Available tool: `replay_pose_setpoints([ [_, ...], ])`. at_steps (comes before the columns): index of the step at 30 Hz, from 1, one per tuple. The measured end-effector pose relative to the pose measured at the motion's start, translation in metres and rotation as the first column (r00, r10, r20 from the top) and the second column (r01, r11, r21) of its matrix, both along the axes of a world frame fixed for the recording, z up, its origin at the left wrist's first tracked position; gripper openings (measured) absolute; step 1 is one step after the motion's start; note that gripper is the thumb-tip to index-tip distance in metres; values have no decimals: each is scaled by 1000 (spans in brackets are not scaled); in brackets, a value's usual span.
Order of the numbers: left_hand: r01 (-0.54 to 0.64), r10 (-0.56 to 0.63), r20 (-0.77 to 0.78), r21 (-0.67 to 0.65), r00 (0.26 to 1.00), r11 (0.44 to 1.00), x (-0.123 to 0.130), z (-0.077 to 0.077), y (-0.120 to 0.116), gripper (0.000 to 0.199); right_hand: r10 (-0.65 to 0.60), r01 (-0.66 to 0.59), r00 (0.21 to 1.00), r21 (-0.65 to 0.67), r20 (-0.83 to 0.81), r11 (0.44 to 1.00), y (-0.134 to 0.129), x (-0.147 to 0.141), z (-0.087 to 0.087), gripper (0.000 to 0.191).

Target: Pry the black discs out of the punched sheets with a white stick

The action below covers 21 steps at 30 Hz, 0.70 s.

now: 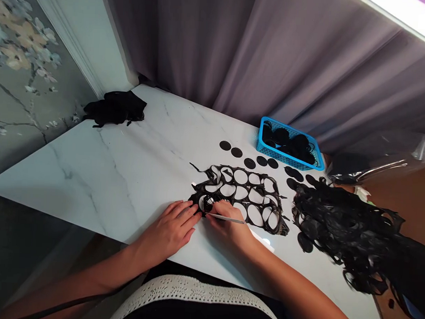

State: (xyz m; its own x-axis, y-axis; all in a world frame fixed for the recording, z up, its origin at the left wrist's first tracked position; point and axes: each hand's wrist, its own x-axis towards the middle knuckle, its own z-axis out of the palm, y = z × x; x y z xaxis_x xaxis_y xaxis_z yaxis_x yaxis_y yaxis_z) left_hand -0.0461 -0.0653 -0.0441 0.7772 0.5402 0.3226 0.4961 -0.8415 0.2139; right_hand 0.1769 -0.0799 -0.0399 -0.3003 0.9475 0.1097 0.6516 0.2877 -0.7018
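A sheet of thin black material (234,184) with rows of round cut-out holes lies on the white table. My left hand (177,225) rests flat, fingers outstretched, at the sheet's left edge. My right hand (229,220) is closed around a slim silvery tool (227,218), which looks like tweezers; its tip is hidden by the fingers. Just in front of those fingertips, a dark round piece (208,203) sits in one of the holes at the sheet's near left corner. Several loose black discs (249,163) are scattered beyond the sheet.
A blue plastic basket (292,161) with black discs stands at the table's back edge. To the right sprawls a large heap of black scraps (349,229). Another black bundle (116,108) lies at the far left corner. A grey curtain (202,47) hangs behind the marbled table (93,174).
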Motion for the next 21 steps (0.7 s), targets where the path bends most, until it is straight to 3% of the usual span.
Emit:
replay_pose_setpoints([
  [4,5,-5,-6,8,1000,1000,0,-1,0,32,-2,-9,988,74,157,997,-5,-4,-3,17],
  [6,12,-12,-13,9,1000,1000,-1,-2,0,32,33,-77,958,145,286,986,-11,-10,-4,15],
  [9,25,-25,-18,16,1000,1000,-1,-2,1,30,60,-197,894,268,445,943,-16,-17,-5,12],
  [11,22,-21,-23,24,1000,999,0,-1,2,30,25,-204,891,350,454,914,-10,-10,-3,13],
  [13,22,-21,-27,30,999,999,0,-1,3,32,-84,-90,922,419,378,903,6,11,3,15],
  [15,29,-29,-20,35,999,999,-2,-1,4,34,-317,185,916,443,245,877,26,45,12,18],
  [16,35,-34,-11,37,999,999,-3,-1,4,34,-484,374,860,448,160,812,35,64,17,22],
  [17,40,-40,0,33,999,999,-4,-1,5,34,-569,457,812,462,132,760,42,82,23,24],
  [19,55,-55,35,2,998,998,-6,1,10,33,-662,573,747,437,69,693,48,110,33,26],
  [21,83,-77,84,-69,993,994,-4,9,18,31,-644,615,765,307,-9,726,45,123,41,28],
])
